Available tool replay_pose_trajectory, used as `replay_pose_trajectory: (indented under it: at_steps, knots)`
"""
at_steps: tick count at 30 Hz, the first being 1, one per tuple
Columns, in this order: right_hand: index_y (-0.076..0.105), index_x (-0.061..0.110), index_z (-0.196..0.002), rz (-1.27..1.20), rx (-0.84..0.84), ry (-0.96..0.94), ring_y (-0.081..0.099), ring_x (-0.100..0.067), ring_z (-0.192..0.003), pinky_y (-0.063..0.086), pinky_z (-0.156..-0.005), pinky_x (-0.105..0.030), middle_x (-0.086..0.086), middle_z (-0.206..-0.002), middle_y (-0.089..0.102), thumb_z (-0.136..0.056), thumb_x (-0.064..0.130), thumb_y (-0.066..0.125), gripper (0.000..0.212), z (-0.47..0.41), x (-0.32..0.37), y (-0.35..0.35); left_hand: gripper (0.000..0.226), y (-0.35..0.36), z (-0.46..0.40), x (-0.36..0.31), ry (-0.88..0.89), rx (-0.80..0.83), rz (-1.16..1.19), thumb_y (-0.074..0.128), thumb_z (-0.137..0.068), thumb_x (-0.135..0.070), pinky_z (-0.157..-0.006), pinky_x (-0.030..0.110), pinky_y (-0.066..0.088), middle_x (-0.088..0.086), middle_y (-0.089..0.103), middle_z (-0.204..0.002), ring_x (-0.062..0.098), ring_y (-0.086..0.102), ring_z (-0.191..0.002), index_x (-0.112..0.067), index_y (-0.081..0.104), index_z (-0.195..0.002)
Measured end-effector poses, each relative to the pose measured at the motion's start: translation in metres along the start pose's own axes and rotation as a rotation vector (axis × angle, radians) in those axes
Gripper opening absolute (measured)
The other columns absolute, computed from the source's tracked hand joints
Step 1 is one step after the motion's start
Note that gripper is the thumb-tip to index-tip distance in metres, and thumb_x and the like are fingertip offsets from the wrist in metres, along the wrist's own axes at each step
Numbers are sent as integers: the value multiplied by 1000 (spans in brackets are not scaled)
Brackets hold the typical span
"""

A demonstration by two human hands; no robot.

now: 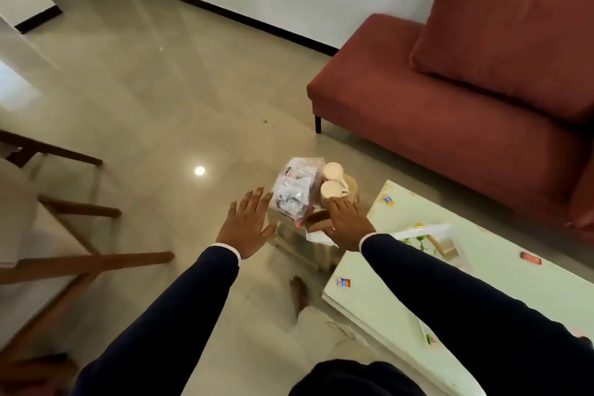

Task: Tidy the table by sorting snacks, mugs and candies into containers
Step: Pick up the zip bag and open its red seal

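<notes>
A clear container (289,236) stands on the floor beside the white table (379,296). Inside it lie a transparent bag of wrapped snacks (294,190) and two white mugs (332,178). My left hand (247,223) hovers flat with spread fingers at the container's left side, fingertips near the bag. My right hand (345,223) lies flat with straight fingers over the container's right side, just below the nearer mug. A white tray (450,235) with green and tan items sits on the table. Loose candies (343,282) (388,199) (530,258) lie on the tabletop.
A red sofa (466,106) stands behind the table at the right. Wooden chair legs (80,264) fill the left side. My bare foot (300,292) shows on the glossy tiled floor (160,90) below the container.
</notes>
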State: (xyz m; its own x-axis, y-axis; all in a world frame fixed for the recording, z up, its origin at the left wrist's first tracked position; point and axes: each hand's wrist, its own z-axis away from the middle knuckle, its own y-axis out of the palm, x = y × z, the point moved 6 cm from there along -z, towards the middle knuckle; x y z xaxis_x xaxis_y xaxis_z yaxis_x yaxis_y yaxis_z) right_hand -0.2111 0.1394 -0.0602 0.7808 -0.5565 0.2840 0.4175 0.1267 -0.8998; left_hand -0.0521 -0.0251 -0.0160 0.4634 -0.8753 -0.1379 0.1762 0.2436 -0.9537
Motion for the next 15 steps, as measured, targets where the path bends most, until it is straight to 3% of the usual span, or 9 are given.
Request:
replay_pose_trajectory:
  at_steps: [7, 12, 15]
  knots:
    - [39, 11, -144, -323, 78, 211, 43, -33, -135, 34, -113, -46, -12, -147, 46, -96, 42, 54, 60, -109, -7, 13, 77, 21, -106, 54, 3, 213, 92, 41, -100, -59, -123, 53, 22, 5, 6, -171, 28, 12, -157, -22, 14, -161]
    - [22, 7, -154, -527, 190, 400, 47, -38, -129, 40, -106, -45, -17, -143, 46, -97, 42, 56, 75, -171, -20, 39, 79, 52, -175, 87, -2, 414, 172, 45, -99, -61, -122, 49, 24, 5, 8, -171, 23, 13, -156, -22, 15, -161]
    - [27, 7, -151, -618, 225, 486, 43, -36, -132, 37, -109, -43, -19, -145, 43, -96, 41, 58, 71, -195, -27, 55, 80, 64, -206, 99, -41, 482, 271, 48, -98, -59, -122, 49, 24, 5, 8, -171, 26, 15, -156, -22, 16, -161]
